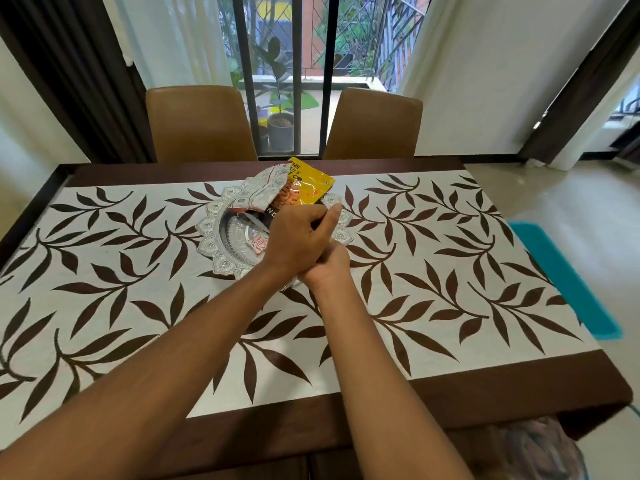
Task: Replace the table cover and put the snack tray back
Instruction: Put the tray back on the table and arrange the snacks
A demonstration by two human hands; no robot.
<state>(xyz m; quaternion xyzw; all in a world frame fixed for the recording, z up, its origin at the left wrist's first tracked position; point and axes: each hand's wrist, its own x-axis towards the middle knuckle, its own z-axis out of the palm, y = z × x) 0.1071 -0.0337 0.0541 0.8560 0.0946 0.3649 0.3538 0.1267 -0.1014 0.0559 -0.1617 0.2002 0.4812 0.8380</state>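
The table cover (415,271) with brown leaves lies flat over the table, with much free room to both side edges. The silver snack tray (214,244) stands near its far edge, at the middle. Your left hand (298,240) and right hand (329,261) meet over the tray's right rim; I cannot tell what they grip. The yellow packet (311,183) shows "THE".

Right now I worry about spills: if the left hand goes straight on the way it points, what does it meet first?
Probably the yellow snack packet standing in the silver embossed tray, just beyond the left hand; depth is unclear.
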